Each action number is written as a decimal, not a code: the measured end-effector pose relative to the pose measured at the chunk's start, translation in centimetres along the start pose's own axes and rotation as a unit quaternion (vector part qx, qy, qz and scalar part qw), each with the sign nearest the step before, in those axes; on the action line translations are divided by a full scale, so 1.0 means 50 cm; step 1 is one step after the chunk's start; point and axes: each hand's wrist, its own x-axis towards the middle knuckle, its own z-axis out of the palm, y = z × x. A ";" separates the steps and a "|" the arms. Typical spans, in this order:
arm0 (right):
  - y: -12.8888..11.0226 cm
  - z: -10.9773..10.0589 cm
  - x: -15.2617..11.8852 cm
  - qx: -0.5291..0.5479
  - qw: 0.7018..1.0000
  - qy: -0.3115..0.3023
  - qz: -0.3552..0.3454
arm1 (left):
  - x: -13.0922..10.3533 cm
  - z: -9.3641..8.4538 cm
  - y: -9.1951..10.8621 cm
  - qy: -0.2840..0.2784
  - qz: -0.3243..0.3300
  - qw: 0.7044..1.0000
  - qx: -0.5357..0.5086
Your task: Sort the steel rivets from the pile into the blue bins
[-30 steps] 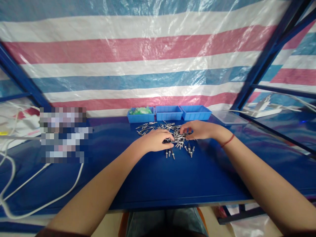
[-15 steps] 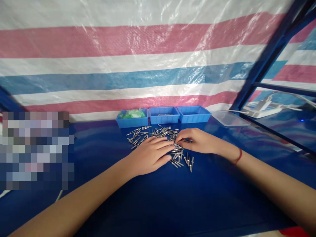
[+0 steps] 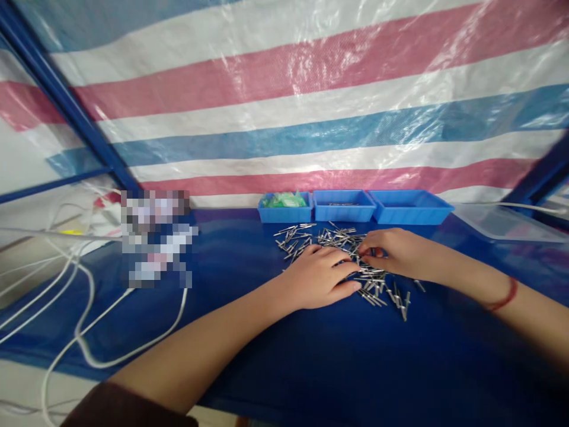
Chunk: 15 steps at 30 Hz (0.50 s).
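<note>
Many metal blind rivets [image 3: 376,277] lie in a loose pile on the blue tabletop, before a row of bins. My left hand [image 3: 320,276] rests palm down over the pile's near left part, its fingers stretched towards the right and covering some rivets. Over the right side of the pile, my right hand [image 3: 395,254] has its thumb and forefinger bent down among the rivets in a pinch. What sits between those fingertips is hidden. The two hands are close but apart, with rivets showing between them.
Behind the pile stand a blue bin [image 3: 284,215] with green plastic bags, a middle bin [image 3: 344,214] with a few rivets, and a right bin [image 3: 413,215]. A clear plastic lid [image 3: 511,224] lies at right. White cables [image 3: 86,296] and a blurred-out patch are at left.
The view has turned left, so the bins, pile and hands appear further right and more cables show. Both hands stay at about the same spots on the pile.
</note>
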 end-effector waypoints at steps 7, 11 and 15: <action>-0.028 0.000 0.019 -0.045 0.997 -0.034 0.058 | -0.002 -0.005 0.008 -0.010 -0.021 1.000 0.014; -0.050 -0.006 0.027 -0.052 0.994 -0.048 0.082 | 0.011 -0.027 0.011 -0.054 -0.023 0.998 0.035; -0.054 -0.001 0.030 -0.032 0.996 -0.032 0.072 | 0.024 -0.039 0.010 -0.084 -0.057 0.994 0.035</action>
